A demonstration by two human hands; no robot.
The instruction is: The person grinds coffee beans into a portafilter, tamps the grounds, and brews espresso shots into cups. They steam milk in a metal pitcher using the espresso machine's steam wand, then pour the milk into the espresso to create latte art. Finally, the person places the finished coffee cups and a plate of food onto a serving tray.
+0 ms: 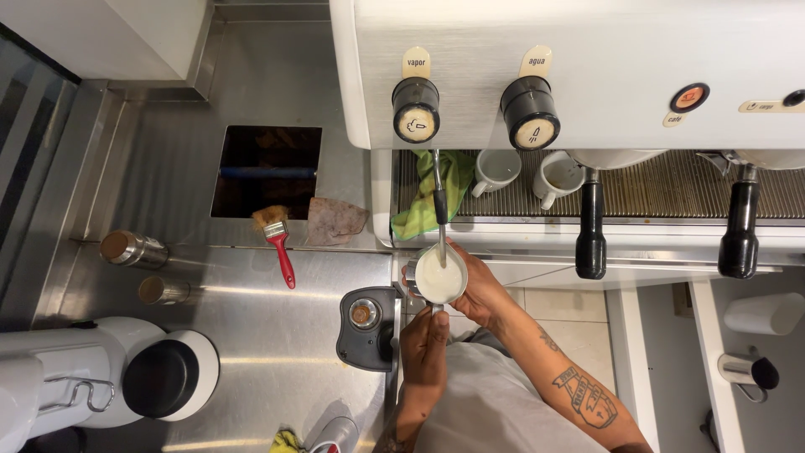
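A small steel milk pitcher (439,280) full of white milk sits under the steam wand (438,205) of a white espresso machine (587,67). The wand's tip dips into the milk. My right hand (480,289) cups the pitcher's right side and bottom. My left hand (425,342) grips the pitcher's handle from below.
Two black knobs (416,110) sit on the machine front. Two white cups (496,172) and a green cloth (426,201) lie on the drip grate. Two portafilter handles (590,231) hang at the right. On the steel counter are a red brush (281,247), a tamper mat (366,327), a knock hole (267,170) and a white grinder (101,377).
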